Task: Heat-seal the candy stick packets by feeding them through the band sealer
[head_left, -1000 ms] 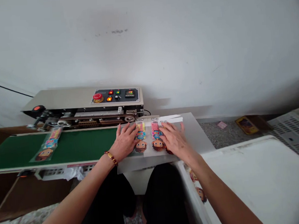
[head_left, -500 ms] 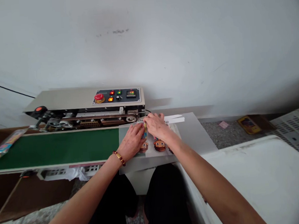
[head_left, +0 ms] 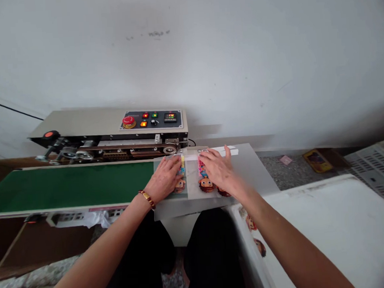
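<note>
A slim, colourful clear-plastic packet [head_left: 180,185], aligned near-to-far, is touched from its left by the nearer left hand [head_left: 163,179], spread unclamped like the right hand [head_left: 218,169].

- packets [head_left: 206,185]: clr glossy plastic
- sheet [head_left: 249,168], ctr-R: frosted plastic, semi-matt
- belt [head_left: 73,185], L: smooth, matt
- machine [head_left: 88,120], far L: painted mtl, satin
- wheel [head_left: 170,149]: shiny bare mtl
- wall [head_left: 238,48], far: matt, scuffed

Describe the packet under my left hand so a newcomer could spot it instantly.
Find the beige machine along the wall, then the green belt in front of it. Toward the belt's right end, the left hand partly covers the packet, its cartoon face at the near end. Yellow shows near its top, whereas the neighbouring packet by the right hand shows pink.
</note>
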